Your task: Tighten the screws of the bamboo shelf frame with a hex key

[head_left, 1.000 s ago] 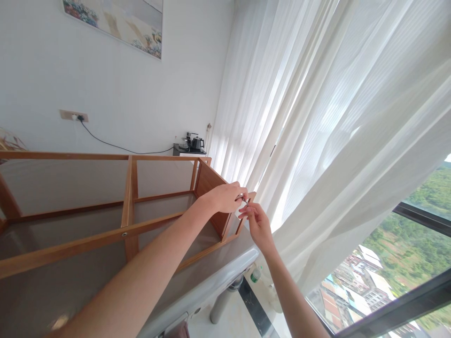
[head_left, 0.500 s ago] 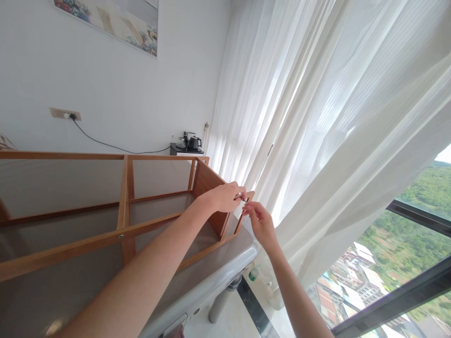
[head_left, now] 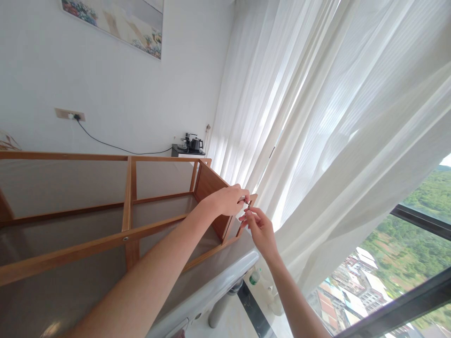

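A wooden rack frame (head_left: 151, 232) lies on its side on a grey surface (head_left: 98, 277). At its right end, my left hand (head_left: 230, 199) reaches over a solid wooden panel (head_left: 207, 180). Its fingers are closed around a small, thin metal piece (head_left: 248, 203), too small to name. Just below and to the right, my right hand (head_left: 260, 230) pinches at the lower end of this piece, fingertips together. Both hands are close to the rack's end bar (head_left: 254, 199). A round metal bolt head (head_left: 126, 239) shows in the near rail.
A black kettle (head_left: 196, 144) stands on a small cabinet (head_left: 179, 152) at the back. White curtains (head_left: 299, 117) hang along the window to the right. On the floor below are a green-labelled bottle (head_left: 254, 277) and a grey cylindrical leg (head_left: 222, 307).
The view has shifted slightly. My right hand has turned a little and its fingers have moved along the thin metal piece; my left hand keeps its grip.
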### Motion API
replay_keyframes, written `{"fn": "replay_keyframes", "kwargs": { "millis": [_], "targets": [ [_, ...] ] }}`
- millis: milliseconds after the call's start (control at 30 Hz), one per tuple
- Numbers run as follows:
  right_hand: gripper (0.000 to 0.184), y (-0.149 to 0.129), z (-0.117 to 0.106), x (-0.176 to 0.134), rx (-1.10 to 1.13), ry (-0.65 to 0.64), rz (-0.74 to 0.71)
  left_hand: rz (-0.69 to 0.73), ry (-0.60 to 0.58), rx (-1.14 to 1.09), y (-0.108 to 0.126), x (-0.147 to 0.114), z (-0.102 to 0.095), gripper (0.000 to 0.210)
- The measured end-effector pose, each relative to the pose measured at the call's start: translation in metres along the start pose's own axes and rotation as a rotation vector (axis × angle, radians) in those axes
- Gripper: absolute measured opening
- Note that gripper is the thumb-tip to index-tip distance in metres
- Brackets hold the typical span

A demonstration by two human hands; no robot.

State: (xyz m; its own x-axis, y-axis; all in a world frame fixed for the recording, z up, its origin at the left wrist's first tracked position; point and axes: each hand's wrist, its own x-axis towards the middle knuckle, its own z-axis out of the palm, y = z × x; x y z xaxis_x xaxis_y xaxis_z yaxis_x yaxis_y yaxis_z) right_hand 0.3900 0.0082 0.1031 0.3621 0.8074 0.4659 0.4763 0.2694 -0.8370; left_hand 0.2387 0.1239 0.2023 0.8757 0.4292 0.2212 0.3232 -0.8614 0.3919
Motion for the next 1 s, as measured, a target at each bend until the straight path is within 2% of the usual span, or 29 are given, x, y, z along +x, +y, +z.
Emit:
{"fn": "replay_keyframes", "kwargs": {
  "millis": [200,433,767,1000],
  "targets": [
    [0.046,-0.013,0.009,-0.001,0.12,-0.071,0.053,0.003,0.009,0.012,-0.001,0.0,0.001,0.027],
    [0.044,-0.014,0.012,-0.004,0.155,-0.044,0.036,-0.004,0.011,0.008,0.0,0.0,0.001,0.027],
    [0.036,-0.003,0.006,-0.005,-0.23,0.098,-0.049,0.024,0.021,-0.029,-0.006,0.004,0.005,0.027],
    [0.033,-0.003,-0.002,-0.001,-0.47,0.064,-0.195,0.006,0.013,-0.024,-0.004,0.002,0.003,0.026]
  ]
}}
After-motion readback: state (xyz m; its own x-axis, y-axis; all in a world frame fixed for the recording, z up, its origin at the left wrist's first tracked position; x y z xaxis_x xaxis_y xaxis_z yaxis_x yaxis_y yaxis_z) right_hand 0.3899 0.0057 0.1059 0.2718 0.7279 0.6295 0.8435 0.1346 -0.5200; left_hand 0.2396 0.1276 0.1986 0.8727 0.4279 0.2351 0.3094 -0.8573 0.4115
